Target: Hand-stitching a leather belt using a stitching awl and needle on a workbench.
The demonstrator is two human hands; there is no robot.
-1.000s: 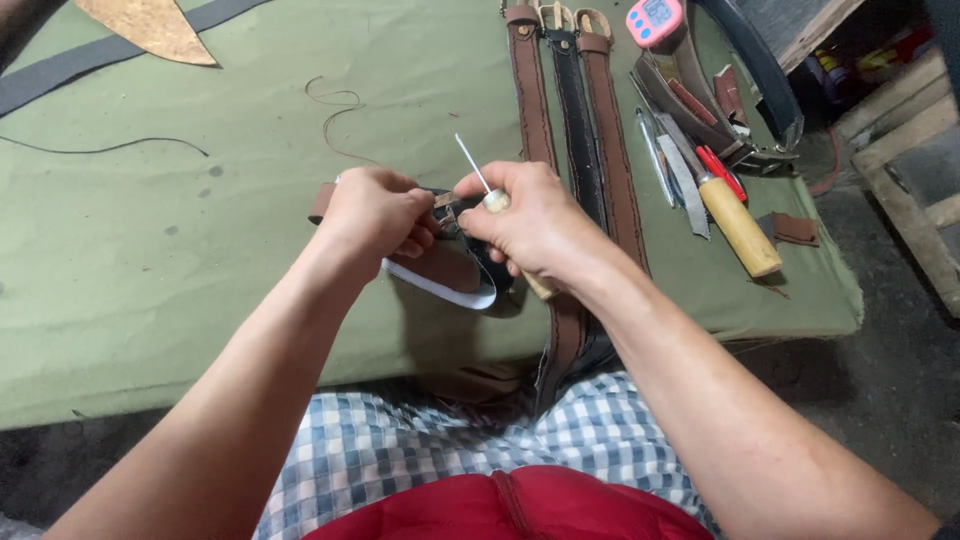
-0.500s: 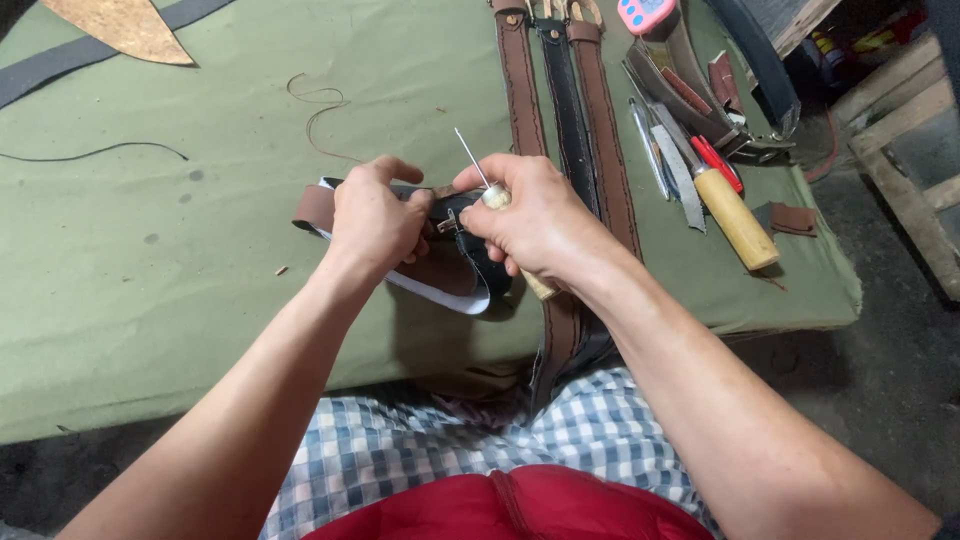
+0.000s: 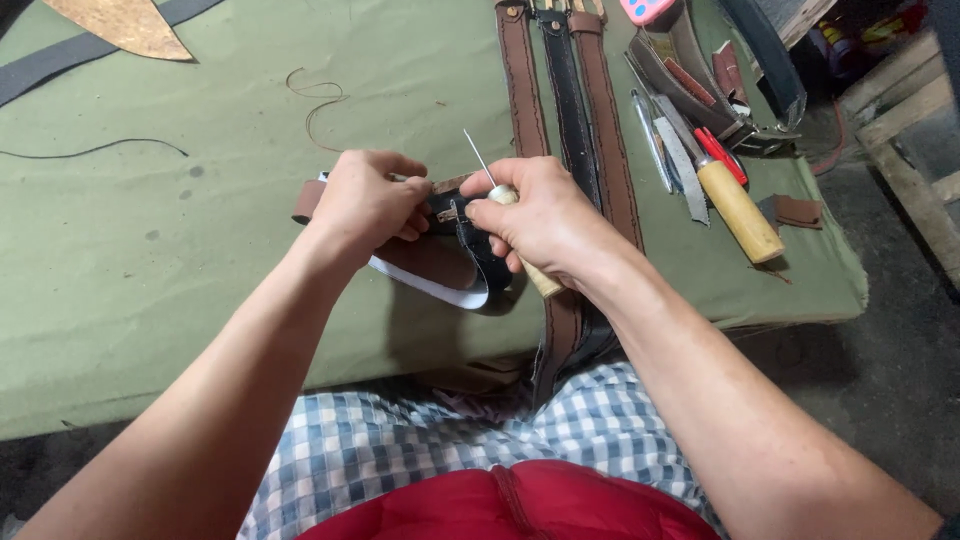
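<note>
Little moved since 0.5 s ago, strap end (image 3: 308, 200) shifted slightly | left hand (image 3: 365, 200) fingers closed on black strap (image 3: 480, 250) mid-worktop (image 3: 150, 300) | right hand (image 3: 535, 215) clenched on awl (image 3: 480, 162) | strap judged light, pliable; best gripped beside buckle.

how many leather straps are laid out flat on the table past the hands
3: a brown strap on the left, a black strap in the middle, another brown strap on the right, side by side; their near ends hide under the right hand.

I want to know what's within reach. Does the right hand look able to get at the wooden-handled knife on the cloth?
Probably yes. The wooden-handled knife lies uncovered on the green cloth, to the right of the right hand. But that hand already grips an awl, so it isn't free.
</note>
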